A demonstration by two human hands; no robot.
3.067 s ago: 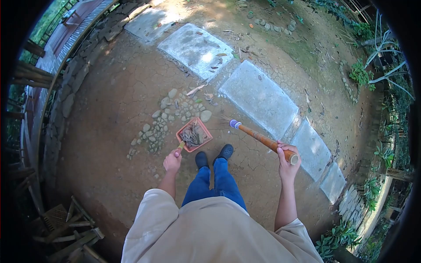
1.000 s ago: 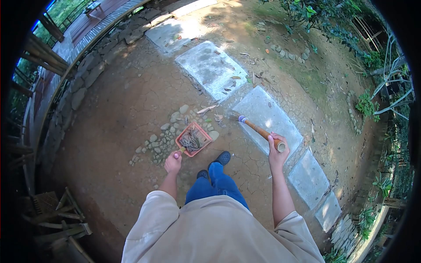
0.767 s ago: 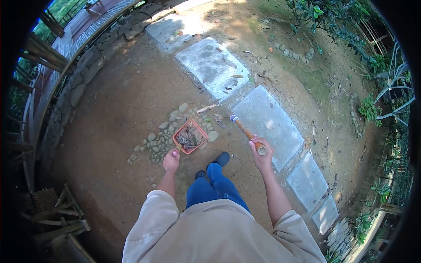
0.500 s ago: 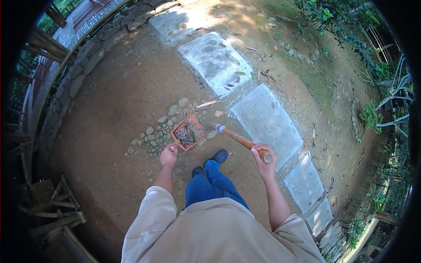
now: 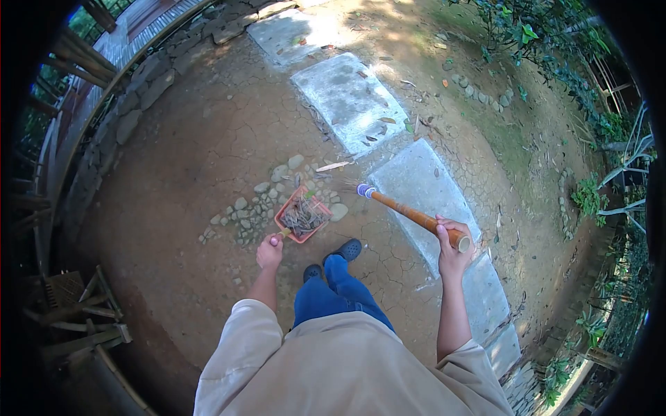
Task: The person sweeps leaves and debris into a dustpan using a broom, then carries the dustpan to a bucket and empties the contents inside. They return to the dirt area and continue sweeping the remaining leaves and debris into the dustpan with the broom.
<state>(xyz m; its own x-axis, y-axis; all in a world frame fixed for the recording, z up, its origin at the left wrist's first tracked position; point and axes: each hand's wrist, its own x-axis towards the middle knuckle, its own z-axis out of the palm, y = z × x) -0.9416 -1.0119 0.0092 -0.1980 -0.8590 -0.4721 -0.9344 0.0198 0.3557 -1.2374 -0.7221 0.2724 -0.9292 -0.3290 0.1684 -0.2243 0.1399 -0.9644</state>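
Observation:
My left hand (image 5: 270, 251) is closed round the short handle of an orange-red dustpan (image 5: 300, 239). Dry leaves (image 5: 303, 216) fill much of the pan, which rests over small stones on the dirt. My right hand (image 5: 453, 243) grips a broom (image 5: 409, 213) near the top of its brown handle. Purple and white binding shows at the lower end of the broom. Its thin bristles (image 5: 350, 183) are faint and point left, apart from the dustpan and to its upper right.
Concrete slabs (image 5: 423, 187) form a path on the right. A pale strip of debris (image 5: 334, 166) lies beyond the dustpan, and loose stones (image 5: 243, 215) spread to its left. Wooden furniture (image 5: 83, 319) stands at lower left. Shrubs (image 5: 590, 194) line the right edge.
My right hand has swung the broom to the right, away from the dustpan. The dustpan has shifted only slightly, still in my left hand.

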